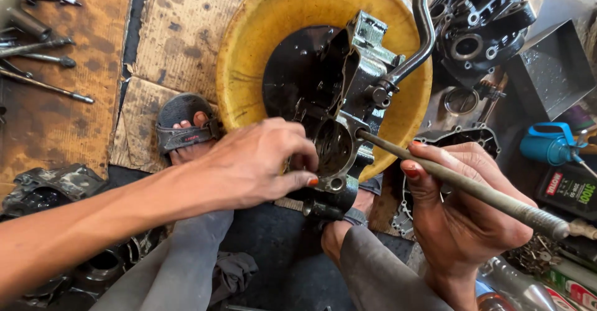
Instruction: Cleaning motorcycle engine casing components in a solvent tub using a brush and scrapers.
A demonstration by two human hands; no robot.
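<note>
Head view: left hand (255, 165) grips the black engine case (339, 99), which sits propped in the yellow basin (261, 31) just ahead of the sandalled foot (183, 127); right hand (463, 214) is clenched round a long steel rod (472, 190). Rod tip meets the case at the round bore; whether it's seated I can't tell, so I'd call the job mid-way, case open and loose parts lying about. Rod's long axis runs lower right to upper left, tip toward the case, threaded end trailing past the wrist.

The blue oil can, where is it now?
In the head view the blue oil can lies at the far right, below the grey metal tray and beyond the right hand, which holds a metal rod.
</note>
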